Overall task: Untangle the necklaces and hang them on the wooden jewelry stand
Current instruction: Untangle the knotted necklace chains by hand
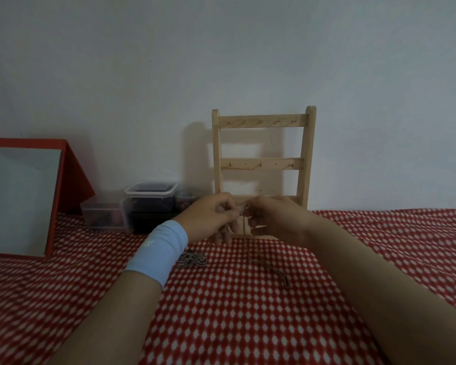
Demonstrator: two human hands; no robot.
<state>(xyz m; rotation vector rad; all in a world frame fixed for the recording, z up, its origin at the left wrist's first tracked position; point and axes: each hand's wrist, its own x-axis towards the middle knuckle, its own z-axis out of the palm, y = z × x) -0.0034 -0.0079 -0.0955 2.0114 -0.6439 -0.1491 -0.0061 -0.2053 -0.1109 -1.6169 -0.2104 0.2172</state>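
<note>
- Two hands meet in front of the foot of the wooden jewelry stand (pixel 263 164), fingertips close together, raised above the cloth
- left hand (pixel 211 217): thumb and forefinger pinch the top of a thin necklace (pixel 246 227); the other fingers are curled below; a pale blue wristband (pixel 158 254) sits on that wrist
- right hand (pixel 271 217): fingers curled in, pinching the same thin necklace just beside the left fingertips; the exact hold is partly hidden by the knuckles
- the thin necklace hangs down between the two hands; its lower part lies on the red dotted cloth (pixel 248 325) and trails toward the right forearm
- a silver jewelry piece (pixel 192 260) lies in a small heap on the cloth, just beside the wristband; whether it is tangled is too blurred to tell
- the stand is upright against the white wall (pixel 221 61); its rungs carry rows of small hooks
- left of the stand: stacked plastic containers (pixel 150 204); farther left, a red-framed mirror (pixel 21 198) leaning back
</note>
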